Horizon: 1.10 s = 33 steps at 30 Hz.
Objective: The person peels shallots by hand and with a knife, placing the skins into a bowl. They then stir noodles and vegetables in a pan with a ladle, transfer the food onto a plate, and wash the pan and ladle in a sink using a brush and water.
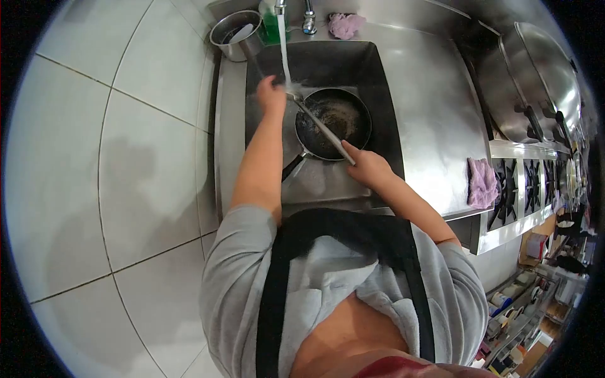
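Observation:
Water runs from the faucet (280, 9) into the steel sink (392, 120). My right hand (367, 167) grips the end of a long metal handle (324, 130), whose far end reaches the running water. Beside the stream is my left hand (271, 96), its fingers curled and blurred; what it holds, if anything, I cannot make out. Under the metal handle a black frying pan (340, 123) lies in the sink, with brownish marks on its inside and its own black handle pointing toward me. Neither hand touches the pan's handle.
A steel pot (236, 47) stands at the sink's back left corner, beside a green bottle (272, 28). Pink cloths lie behind the sink (346, 25) and at the counter's right edge (483, 183). Large pots (535, 82) and stove burners (504, 189) are at right.

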{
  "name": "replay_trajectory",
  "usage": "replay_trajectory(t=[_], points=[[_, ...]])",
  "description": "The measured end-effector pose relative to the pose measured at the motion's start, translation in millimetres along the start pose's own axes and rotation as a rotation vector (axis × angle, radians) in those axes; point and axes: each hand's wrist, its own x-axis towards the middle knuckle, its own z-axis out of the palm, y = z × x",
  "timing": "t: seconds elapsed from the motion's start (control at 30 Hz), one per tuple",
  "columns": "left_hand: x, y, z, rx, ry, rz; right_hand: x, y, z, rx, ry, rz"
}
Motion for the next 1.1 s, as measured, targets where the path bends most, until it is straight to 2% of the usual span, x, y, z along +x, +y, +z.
replay_trajectory(t=[0.03, 0.1, 0.13, 0.2, 0.23, 0.3, 0.33, 0.37, 0.43, 0.47, 0.53, 0.63, 0.67, 0.73, 0.77, 0.83, 0.9, 0.93, 0.97, 1.03, 1.07, 1.1], points=[[-2.6, 17.9, -6.8, 0.006, 0.004, -0.008, -4.1, -0.2, -1.0, -0.028, -0.009, 0.006], [-5.3, 43.4, -9.1, 0.591, -0.525, 0.343, -9.9, 3.1, -5.0, -0.022, 0.0, -0.004], [-2.3, 44.9, -8.0, 0.588, -0.523, 0.345, -13.5, 5.9, -8.5, -0.016, 0.014, -0.007], [4.8, 49.5, -5.4, 0.668, -0.7, 0.475, -24.5, 9.3, -16.2, 0.0, 0.004, 0.004], [11.9, 49.3, -0.5, 0.667, -0.701, 0.474, -31.0, 10.4, -19.9, 0.019, -0.014, 0.01], [30.7, 39.4, 11.7, 0.511, -0.875, 0.083, -50.8, 13.3, -30.0, 0.065, 0.0, 0.006], [45.6, 32.5, 20.1, 0.364, -1.039, -0.056, -60.3, 16.7, -33.3, 0.112, 0.026, 0.002], [59.2, 10.4, 23.4, 0.207, -1.057, 0.26, -69.2, 22.8, -35.0, 0.112, 0.011, -0.002], [46.7, 47.9, -5.7, -0.31, -1.033, -0.62, -84.8, 36.4, -39.6, 0.608, -0.086, 0.139], [46.8, 41.6, -3.1, -0.311, -1.034, -0.616, -90.5, 40.6, -40.0, 0.607, -0.082, 0.139], [45.0, 26.8, 2.9, -0.867, -0.868, -0.82, -98.8, 45.2, -40.0, 0.859, -0.018, 0.1], [26.4, 27.3, 6.6, -1.019, -0.819, -0.839, -100.3, 42.4, -41.1, 0.874, 0.041, 0.135], [26.4, 15.6, 16.2, -1.012, -0.879, -0.831, -97.7, 44.3, -39.3, 0.872, 0.045, 0.134], [21.0, 13.3, 24.5, -1.093, -0.815, -0.795, -86.2, 49.6, -37.4, 0.684, 0.21, 0.108], [19.8, 12.2, 28.7, -1.169, -0.75, -0.764, -81.9, 50.2, -41.8, 0.681, 0.211, 0.108], [24.2, 16.6, 29.0, -1.206, -0.663, -0.738, -69.5, 48.3, -54.2, 0.424, 0.395, 0.045], [31.5, 14.4, 25.1, -1.128, -0.513, -0.629, -51.3, 62.6, -57.5, 0.169, 0.539, 0.015], [31.7, 16.7, 22.4, -0.961, -0.427, -0.622, -42.1, 66.9, -60.9, 0.078, 0.548, 0.038], [28.7, 15.9, 15.9, -0.957, -0.417, -0.633, -32.0, 71.6, -64.9, -0.013, 0.555, 0.058], [18.0, 6.8, 1.1, -0.577, -0.569, -0.684, -4.1, 95.4, -60.8, -0.187, 0.653, 0.011], [10.4, -22.7, 6.6, -0.309, -0.699, -0.749, 8.9, 109.9, -57.1, -0.33, 0.648, 0.058], [-9.4, -19.8, -3.2, 0.003, -0.838, -0.748, 16.8, 118.5, -58.2, -0.323, 0.634, 0.055]])
